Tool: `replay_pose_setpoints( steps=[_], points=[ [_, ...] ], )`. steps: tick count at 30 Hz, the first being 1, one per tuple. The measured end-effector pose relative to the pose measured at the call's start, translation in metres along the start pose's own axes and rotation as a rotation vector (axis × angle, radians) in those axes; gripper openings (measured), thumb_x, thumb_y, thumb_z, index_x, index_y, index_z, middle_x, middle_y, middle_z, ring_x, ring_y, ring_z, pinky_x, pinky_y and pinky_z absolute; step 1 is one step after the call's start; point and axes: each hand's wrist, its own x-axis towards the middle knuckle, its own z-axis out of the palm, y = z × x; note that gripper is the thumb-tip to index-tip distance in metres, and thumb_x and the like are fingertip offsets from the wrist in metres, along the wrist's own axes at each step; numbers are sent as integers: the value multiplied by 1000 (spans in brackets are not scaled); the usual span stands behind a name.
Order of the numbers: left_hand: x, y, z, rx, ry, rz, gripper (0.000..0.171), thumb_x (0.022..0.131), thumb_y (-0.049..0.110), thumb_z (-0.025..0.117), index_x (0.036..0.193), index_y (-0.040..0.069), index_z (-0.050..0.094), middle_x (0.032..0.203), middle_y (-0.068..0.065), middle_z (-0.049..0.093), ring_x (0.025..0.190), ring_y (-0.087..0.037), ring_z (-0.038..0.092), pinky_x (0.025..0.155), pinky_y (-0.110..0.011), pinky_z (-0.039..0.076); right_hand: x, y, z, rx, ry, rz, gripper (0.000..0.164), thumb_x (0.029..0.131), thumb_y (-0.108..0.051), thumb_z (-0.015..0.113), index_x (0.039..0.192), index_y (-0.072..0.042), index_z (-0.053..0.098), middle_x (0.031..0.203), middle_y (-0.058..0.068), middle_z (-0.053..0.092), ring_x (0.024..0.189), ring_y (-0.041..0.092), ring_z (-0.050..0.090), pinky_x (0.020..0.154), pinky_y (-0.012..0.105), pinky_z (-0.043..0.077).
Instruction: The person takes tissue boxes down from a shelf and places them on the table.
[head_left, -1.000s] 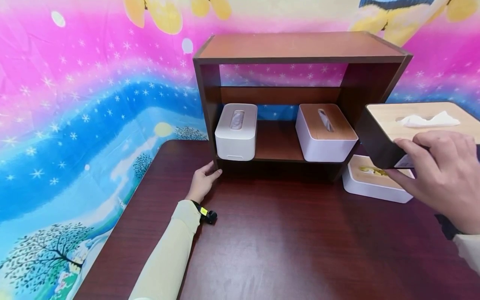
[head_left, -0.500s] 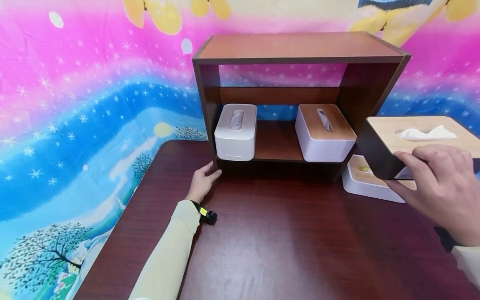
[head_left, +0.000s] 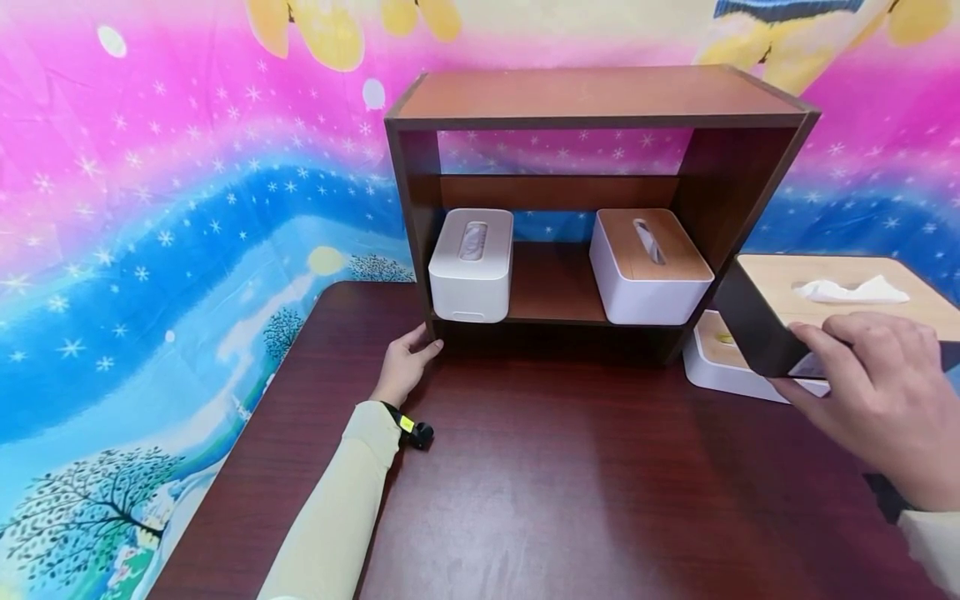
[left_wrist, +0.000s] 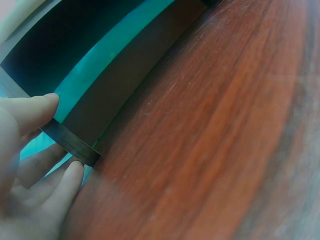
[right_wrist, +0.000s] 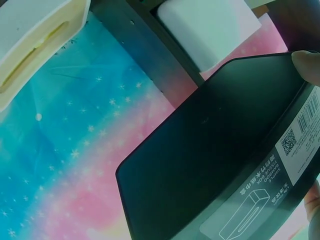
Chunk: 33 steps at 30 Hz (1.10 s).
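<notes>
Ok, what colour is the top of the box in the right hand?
The box top is pale, wood-like tan, best seen in the head view.

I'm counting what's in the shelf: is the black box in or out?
Out: the right hand holds the black box outside the shelf, by its right side panel.

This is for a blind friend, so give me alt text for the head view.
A person's right hand holds a black rectangular tissue box with a pale wood-look lid beside a dark brown wooden shelf, which the left hand grips at lower left. On it stand a rounded white tissue box and a brown-lidded white tissue box.
</notes>
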Motion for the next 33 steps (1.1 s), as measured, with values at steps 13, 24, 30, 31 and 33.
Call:
replay_pose_setpoints(
  steps=[13,24,30,31,33],
  points=[
    [-2,1,0,2,1,-10,50,80,28,66,128,25,50,118,1,56,118,-12,41,93,-35,36,-18,0,-3,26,-92,-29,58,86,-49,46,98,6,60,86,24,54,78,45,48,62,57,29],
    [0,2,0,4,3,-15,51,79,34,67,127,28,51,116,4,57,116,-9,41,92,-34,37,-41,-3,3,12,-88,-31,53,87,-45,47,98,4,62,84,23,56,75,44,48,62,56,31],
    [-1,2,0,-13,2,-11,49,80,27,67,127,27,51,118,1,56,119,-13,39,93,-36,36,-51,-3,2,14,-104,-22,54,87,-46,46,98,5,62,83,24,55,76,44,48,61,56,31],
    [-1,2,0,-14,4,-12,49,80,27,67,127,27,51,118,1,56,119,-13,39,93,-37,37,-52,-3,3,16,-102,-21,54,87,-46,47,97,5,62,83,24,55,75,44,48,61,56,31],
    [-2,2,0,-13,3,-15,50,79,30,67,127,27,51,119,1,56,119,-14,39,93,-37,37,-54,-3,2,12,-102,-17,53,87,-45,47,96,5,62,83,24,55,75,44,48,60,56,31]
  ],
)
